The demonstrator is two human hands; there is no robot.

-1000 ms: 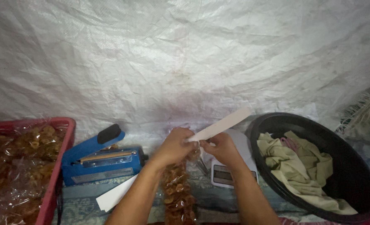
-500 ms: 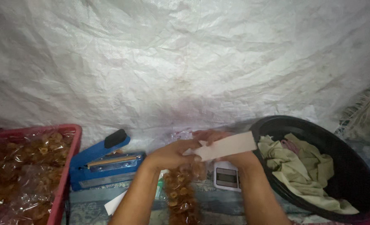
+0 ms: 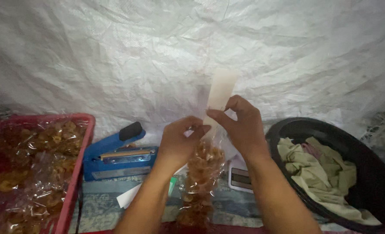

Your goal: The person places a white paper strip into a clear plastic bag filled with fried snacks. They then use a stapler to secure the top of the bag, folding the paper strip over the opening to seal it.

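I see my left hand point(image 3: 181, 141) and right hand point(image 3: 240, 125) pinching a thin clear plastic bag point(image 3: 201, 182), glossy and crinkled, over rough, golden fried snacks. Above the bag stands a matt white paper strip point(image 3: 220, 91), smooth and flat. Left of the bag, the sealer point(image 3: 116, 158) looks like glossy blue plastic with a black handle and a dull metal bar. Further left, the red crate point(image 3: 77, 173) is smooth plastic. Right of the bag, the black basin point(image 3: 374, 182) shines like plastic and holds soft, wrinkled cloth point(image 3: 327, 169). Behind everything hangs a creased, woven-looking white sheet point(image 3: 157, 52).
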